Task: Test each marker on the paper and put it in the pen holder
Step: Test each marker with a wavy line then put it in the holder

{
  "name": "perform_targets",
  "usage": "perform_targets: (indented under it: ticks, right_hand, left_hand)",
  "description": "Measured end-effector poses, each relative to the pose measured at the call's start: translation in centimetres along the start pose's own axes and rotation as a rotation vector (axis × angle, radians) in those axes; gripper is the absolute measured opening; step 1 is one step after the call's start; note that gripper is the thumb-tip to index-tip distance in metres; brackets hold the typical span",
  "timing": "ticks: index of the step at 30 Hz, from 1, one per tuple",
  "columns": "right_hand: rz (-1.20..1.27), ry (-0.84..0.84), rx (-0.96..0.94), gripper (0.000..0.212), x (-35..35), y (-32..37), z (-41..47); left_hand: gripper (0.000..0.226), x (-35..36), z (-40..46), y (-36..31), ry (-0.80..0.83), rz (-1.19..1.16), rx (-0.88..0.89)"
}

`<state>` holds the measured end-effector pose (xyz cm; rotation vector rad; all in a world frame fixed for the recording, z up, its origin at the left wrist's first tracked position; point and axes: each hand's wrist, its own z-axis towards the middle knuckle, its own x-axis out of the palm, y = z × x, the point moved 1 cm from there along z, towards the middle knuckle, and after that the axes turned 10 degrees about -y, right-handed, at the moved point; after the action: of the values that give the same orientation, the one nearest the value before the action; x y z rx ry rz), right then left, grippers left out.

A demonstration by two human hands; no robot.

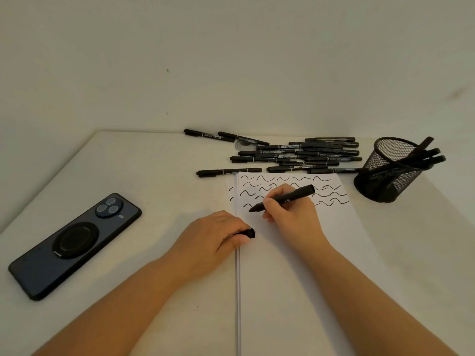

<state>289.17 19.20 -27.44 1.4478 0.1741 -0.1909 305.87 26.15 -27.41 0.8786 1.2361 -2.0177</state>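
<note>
Two risks: your right hand (288, 214) pinches the uncapped marker (281, 198) on the paper (295, 265), so it may smear, and the cap (248, 233) pinched in your left hand (213, 237) may slip.

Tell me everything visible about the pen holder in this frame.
The pen holder is a round cup of black wire mesh with a solid rim and base. It stands on the table at the far right, beyond the paper's top right corner and right of the heap of loose markers. It looks tilted in this wide-angle view. A few black markers lean inside against its right rim. Neither hand touches it.
</note>
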Motion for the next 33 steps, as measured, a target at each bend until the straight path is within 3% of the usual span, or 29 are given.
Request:
perform_targets:
  ticks: [6, 13, 17, 21, 24, 33]
  right_hand:
    - [-0.069, 0.044, -0.071, 0.011, 0.5, -0.2, -0.1]
    - [-0.113, -0.082, -0.084, 0.014, -0.2, -0.4, 0.0]
    - [0.034, -0.195, -0.036, 0.019, -0.9, 0.0, 0.0]
    - [0.254, -0.077, 0.043, 0.023, -1.3, 0.8, -0.2]
    - [0.383, 0.054, 0.102, 0.017, -1.1, 1.2, -0.5]
    - [0.403, 0.188, 0.105, 0.014, -0.5, 1.0, -1.2]
  left_hand:
    - [0.024, 0.0, 0.1, 0.0, 0.005, -0.001, -0.014]
    - [0.036, 0.0, 0.0, 0.0, 0.017, -0.076, -0.067]
    - [0.036, 0.0, -0.2, 0.3, -0.034, -0.198, -0.154]
    - [0.015, 0.1, -0.1, 0.5, -0.084, -0.257, -0.224]
    - [0.011, 0.1, 0.0, 0.4, -0.080, -0.248, -0.239]
    - [0.014, 0.0, 0.0, 0.5, -0.075, -0.241, -0.240]
